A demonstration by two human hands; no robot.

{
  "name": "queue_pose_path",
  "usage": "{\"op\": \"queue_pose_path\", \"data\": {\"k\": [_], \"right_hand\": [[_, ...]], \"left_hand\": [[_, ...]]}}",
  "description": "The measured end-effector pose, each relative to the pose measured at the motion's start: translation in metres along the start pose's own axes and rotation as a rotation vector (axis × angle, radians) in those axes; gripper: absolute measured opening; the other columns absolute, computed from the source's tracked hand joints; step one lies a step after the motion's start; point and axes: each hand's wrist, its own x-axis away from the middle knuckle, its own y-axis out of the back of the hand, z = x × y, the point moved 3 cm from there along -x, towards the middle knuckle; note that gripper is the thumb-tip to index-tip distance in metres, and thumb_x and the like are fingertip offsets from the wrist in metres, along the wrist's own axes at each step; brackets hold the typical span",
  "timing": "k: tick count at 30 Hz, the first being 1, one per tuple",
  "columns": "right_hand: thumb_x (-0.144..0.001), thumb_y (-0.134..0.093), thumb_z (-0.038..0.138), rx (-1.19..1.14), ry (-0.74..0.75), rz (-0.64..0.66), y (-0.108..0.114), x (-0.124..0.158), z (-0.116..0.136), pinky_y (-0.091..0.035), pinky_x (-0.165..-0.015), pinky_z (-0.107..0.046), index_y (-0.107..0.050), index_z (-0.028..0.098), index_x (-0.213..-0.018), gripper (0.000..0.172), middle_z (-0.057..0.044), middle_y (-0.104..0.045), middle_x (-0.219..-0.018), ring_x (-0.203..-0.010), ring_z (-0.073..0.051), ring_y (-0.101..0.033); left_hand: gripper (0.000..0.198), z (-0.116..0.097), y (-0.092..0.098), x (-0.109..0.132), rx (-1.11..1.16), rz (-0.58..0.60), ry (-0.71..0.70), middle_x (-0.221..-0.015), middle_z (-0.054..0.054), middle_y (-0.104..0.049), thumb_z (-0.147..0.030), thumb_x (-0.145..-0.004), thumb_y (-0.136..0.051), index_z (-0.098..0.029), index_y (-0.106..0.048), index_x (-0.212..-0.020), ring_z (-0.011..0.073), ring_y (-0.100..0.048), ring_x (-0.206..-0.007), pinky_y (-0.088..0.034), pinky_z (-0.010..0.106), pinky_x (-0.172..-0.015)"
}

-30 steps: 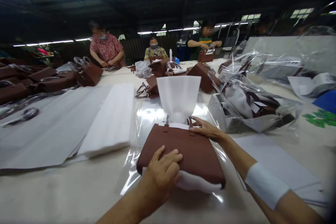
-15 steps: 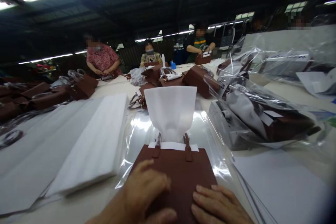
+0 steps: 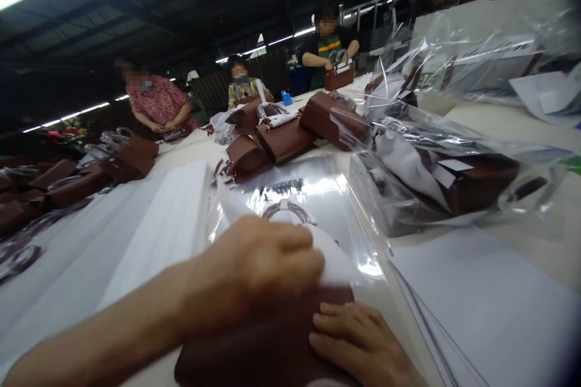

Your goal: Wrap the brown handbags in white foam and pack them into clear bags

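Observation:
A brown handbag (image 3: 272, 344) lies in front of me on clear plastic. My left hand (image 3: 267, 260) is closed at the bag's top edge, with a white sheet (image 3: 333, 257) in its grip. The sheet bends over the top of the bag and shows on both sides of the hand; motion blurs it. Beyond the hand rises the bag's wrapped handle (image 3: 288, 210). My right hand (image 3: 358, 338) rests flat on the right part of the bag, fingers stretched out. The left fingertips are partly hidden.
A stack of white foam sheets (image 3: 158, 224) lies to the left, brown handbags (image 3: 131, 157) behind it. More handbags (image 3: 285, 136) are piled ahead. At the right are a bagged handbag (image 3: 481, 181) and white paper sheets (image 3: 490, 290). Several people stand across the table.
My left hand has risen from the bag's face to its top edge and closed on the white sheet. The sheet, upright before, is now bent down. My right hand stays on the bag.

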Motion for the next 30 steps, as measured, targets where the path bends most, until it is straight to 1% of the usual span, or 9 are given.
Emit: {"op": "queue_pose_path", "data": {"k": [2, 4, 8, 11, 17, 22, 25, 27, 30], "right_hand": [[-0.083, -0.052, 0.046, -0.088, -0.037, -0.031, 0.003, -0.003, 0.005, -0.048, -0.080, -0.027, -0.065, 0.026, -0.100, 0.028, -0.003, -0.066, -0.098, -0.093, -0.017, -0.061], [-0.086, -0.046, 0.042, -0.180, -0.095, -0.029, 0.004, -0.006, 0.011, -0.046, -0.083, -0.029, -0.067, 0.024, -0.092, 0.028, -0.004, -0.066, -0.097, -0.096, -0.018, -0.059], [-0.079, -0.050, 0.022, -0.277, -0.214, 0.080, 0.003, -0.009, 0.021, -0.043, -0.085, -0.033, -0.066, 0.021, -0.090, 0.019, -0.006, -0.062, -0.104, -0.099, -0.019, -0.055], [-0.075, -0.052, 0.014, -0.285, -0.293, 0.092, 0.005, -0.011, 0.024, -0.043, -0.084, -0.034, -0.066, 0.021, -0.092, 0.023, -0.006, -0.062, -0.103, -0.096, -0.019, -0.055], [-0.070, -0.069, 0.026, -0.295, -0.359, 0.175, 0.016, 0.007, 0.021, -0.029, -0.105, -0.039, -0.056, 0.021, -0.112, 0.044, -0.008, -0.045, -0.131, -0.126, -0.023, -0.035], [-0.082, -0.058, 0.031, -0.327, -0.421, -0.016, 0.015, 0.032, 0.019, -0.031, -0.103, -0.038, -0.060, 0.023, -0.091, 0.013, -0.005, -0.040, -0.134, -0.126, -0.021, -0.034], [-0.082, -0.055, 0.025, -0.326, -0.387, -0.078, 0.009, 0.031, 0.025, -0.031, -0.101, -0.035, -0.056, 0.022, -0.083, 0.003, -0.004, -0.047, -0.125, -0.123, -0.019, -0.035], [-0.082, -0.053, 0.019, -0.313, -0.420, -0.118, 0.008, 0.027, 0.027, -0.034, -0.097, -0.032, -0.053, 0.022, -0.080, 0.003, -0.003, -0.052, -0.117, -0.118, -0.018, -0.039], [-0.080, -0.053, 0.016, -0.303, -0.529, -0.173, 0.007, 0.023, 0.028, -0.036, -0.092, -0.029, -0.052, 0.022, -0.077, 0.007, -0.001, -0.054, -0.111, -0.112, -0.016, -0.043]], "left_hand": [[0.019, -0.049, -0.011, 0.029, -0.088, 0.015, -0.061, -0.060, 0.000, -0.052, -0.017, -0.085, -0.045, -0.016, -0.061, -0.075, 0.0115, -0.046, -0.048, -0.035, 0.027, -0.042], [0.020, -0.080, -0.029, 0.051, -0.144, -0.009, -0.044, -0.058, -0.001, -0.053, -0.008, -0.084, -0.043, -0.016, -0.061, -0.079, 0.0106, -0.046, -0.047, -0.036, 0.026, -0.041], [0.022, -0.111, -0.069, 0.068, -0.215, -0.263, 0.044, -0.056, 0.000, -0.052, -0.003, -0.082, -0.040, -0.010, -0.061, -0.082, 0.0100, -0.045, -0.044, -0.030, 0.027, -0.036], [0.023, -0.119, -0.091, 0.075, -0.235, -0.437, 0.208, -0.057, 0.001, -0.051, -0.004, -0.083, -0.037, -0.006, -0.059, -0.089, 0.0123, -0.046, -0.046, -0.032, 0.028, -0.040], [0.021, -0.120, -0.109, 0.089, -0.205, -0.465, 0.305, -0.065, 0.003, -0.054, -0.011, -0.084, -0.044, -0.009, -0.055, -0.102, 0.0147, -0.048, -0.055, -0.037, 0.030, -0.050], [0.034, -0.116, -0.108, 0.089, -0.223, -0.488, 0.333, -0.060, 0.000, -0.048, -0.011, -0.084, -0.049, -0.012, -0.052, -0.117, 0.0129, -0.046, -0.052, -0.035, 0.026, -0.048], [0.031, -0.114, -0.107, 0.088, -0.207, -0.535, 0.336, -0.078, 0.006, -0.058, -0.011, -0.084, -0.049, -0.014, -0.055, -0.114, 0.0140, -0.054, -0.065, -0.041, 0.026, -0.055], [0.029, -0.112, -0.106, 0.089, -0.181, -0.545, 0.312, -0.090, 0.009, -0.060, -0.010, -0.085, -0.047, -0.013, -0.057, -0.112, 0.0147, -0.055, -0.072, -0.044, 0.027, -0.060], [0.027, -0.110, -0.104, 0.091, -0.106, -0.529, 0.257, -0.085, 0.009, -0.062, -0.011, -0.088, -0.043, -0.008, -0.058, -0.110, 0.0126, -0.052, -0.066, -0.043, 0.026, -0.057]]}}
